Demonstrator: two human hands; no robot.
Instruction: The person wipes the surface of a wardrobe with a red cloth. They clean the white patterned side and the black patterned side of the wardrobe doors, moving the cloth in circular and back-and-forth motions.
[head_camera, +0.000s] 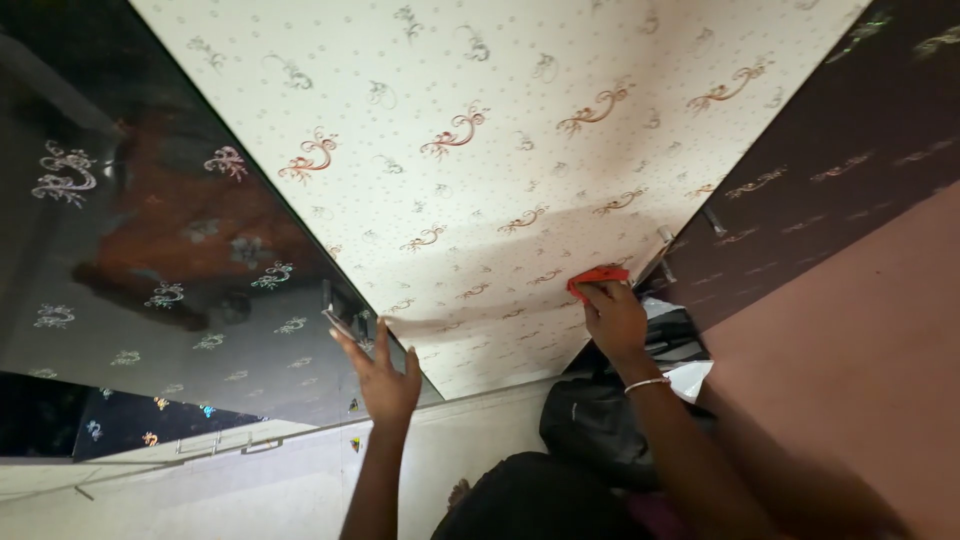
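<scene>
Head view. The person's right hand (612, 315) is pressing a small red cloth (598, 278) against a cream wardrobe door (520, 130) printed with brown scroll motifs and fine dots; the fingers are curled closed over the cloth's lower edge, so that only its upper part is showing. A thin silver bangle (648, 383) is circling that wrist. The left hand (385, 375) is lying open, fingers spread, flat against the lower edge of the same door, beside a metal handle (340, 318), and is holding nothing.

Progress. The cloth is sitting low on the cream panel, near its right edge and close to a second handle (662, 245). No line between wiped and unwiped surface is showing, so how much of the door has been covered cannot be told; judged from the cloth's position alone, the wide upper expanse of the panel is lying well apart from it and may be left to do.

Surface and room. The cream door is looking matte and evenly lit, with a soft shadow falling across its lower third. To its left a dark glossy mirrored panel (150, 230) with pale floral decals is giving back a blurred orange reflection. To its right a dark brown patterned door (830, 170) is meeting a plain pinkish wall (870, 340). Below the right hand a black bag (590, 420) is resting, with something white (690, 378) just beside it.
</scene>
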